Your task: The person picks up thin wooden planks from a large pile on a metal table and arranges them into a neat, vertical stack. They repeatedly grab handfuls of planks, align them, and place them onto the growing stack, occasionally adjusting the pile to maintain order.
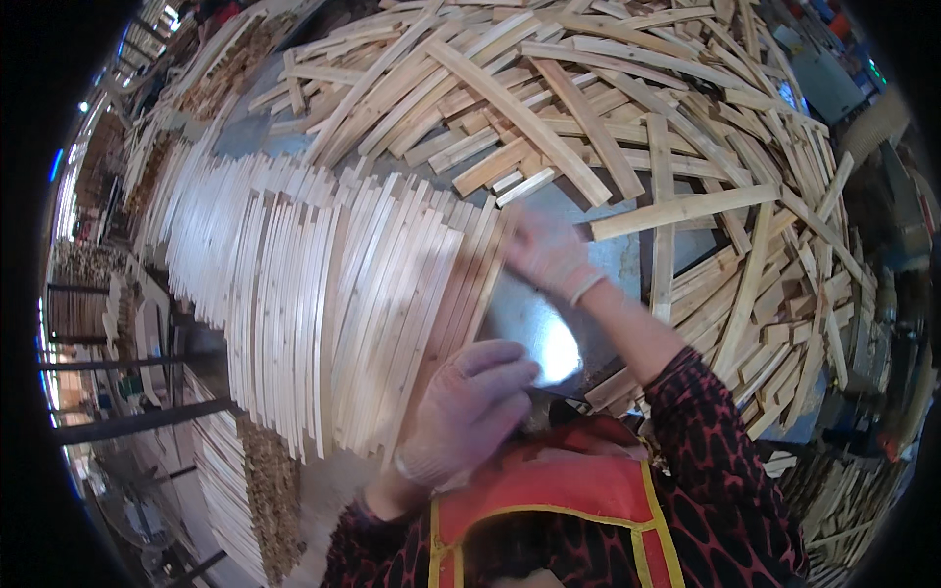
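Note:
Thin wooden strips (397, 294) stand on edge side by side in a long row across the left of a metal tabletop (603, 257). My right hand (548, 246), in a pale work glove, is at the far end of the row's rightmost strips. It is blurred, and its fingertips are hard to make out. Close to my body, my left hand (470, 408), also gloved, is beside the near ends of the same strips with its fingers bent. Its palm side is hidden, so I cannot tell whether it grips a strip.
A large jumbled heap of loose wooden slats (544, 132) covers the back and right of the table. One slat (684, 212) juts out near my right hand. Stacked strips (272, 492) stand at lower left, beyond dark metal bars (147, 422). Machinery (904, 294) lines the right.

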Demonstrator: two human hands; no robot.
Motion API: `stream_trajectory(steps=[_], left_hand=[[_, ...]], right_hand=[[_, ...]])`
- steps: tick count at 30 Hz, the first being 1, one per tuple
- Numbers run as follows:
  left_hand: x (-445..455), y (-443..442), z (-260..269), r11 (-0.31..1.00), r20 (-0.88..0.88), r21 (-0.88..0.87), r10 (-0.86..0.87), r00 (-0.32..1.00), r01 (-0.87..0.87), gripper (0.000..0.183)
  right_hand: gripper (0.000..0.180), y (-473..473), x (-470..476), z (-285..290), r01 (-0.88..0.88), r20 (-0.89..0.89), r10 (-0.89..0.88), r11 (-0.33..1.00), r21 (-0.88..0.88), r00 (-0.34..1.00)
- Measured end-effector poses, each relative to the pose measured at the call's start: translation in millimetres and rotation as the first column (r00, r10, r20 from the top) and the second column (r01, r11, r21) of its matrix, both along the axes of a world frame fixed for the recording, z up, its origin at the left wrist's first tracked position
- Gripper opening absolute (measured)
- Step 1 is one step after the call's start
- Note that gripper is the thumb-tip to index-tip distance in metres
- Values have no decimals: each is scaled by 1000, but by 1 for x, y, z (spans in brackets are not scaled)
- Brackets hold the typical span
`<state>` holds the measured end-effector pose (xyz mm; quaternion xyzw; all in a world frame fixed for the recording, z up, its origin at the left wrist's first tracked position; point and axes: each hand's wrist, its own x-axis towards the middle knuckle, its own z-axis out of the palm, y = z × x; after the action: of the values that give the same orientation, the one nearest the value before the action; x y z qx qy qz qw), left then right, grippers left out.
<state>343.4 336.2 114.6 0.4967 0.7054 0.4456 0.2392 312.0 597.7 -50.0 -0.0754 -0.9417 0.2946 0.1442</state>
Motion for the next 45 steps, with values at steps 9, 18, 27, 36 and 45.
stream_trajectory(steps=[9,18,27,36,45], left_hand=[[113,100,96,175,398,915,-547,736,-364,55],[91,61,118,459,470,875,-729,497,-154,50],[102,-16,110,467,502,864,-768,397,-188,48],[105,-41,100,439,504,864,-762,408,-247,45],[106,-32,92,520,593,805,-719,363,-285,43]], right_hand=[[74,96,-21,-14,317,170,-366,913,257,915],[94,-22,148,5,541,568,-300,778,-320,767],[103,-148,209,-17,453,613,-171,824,-341,771],[107,-140,144,7,445,659,-297,894,-63,691],[104,-117,125,1,568,625,-319,786,-246,712]])
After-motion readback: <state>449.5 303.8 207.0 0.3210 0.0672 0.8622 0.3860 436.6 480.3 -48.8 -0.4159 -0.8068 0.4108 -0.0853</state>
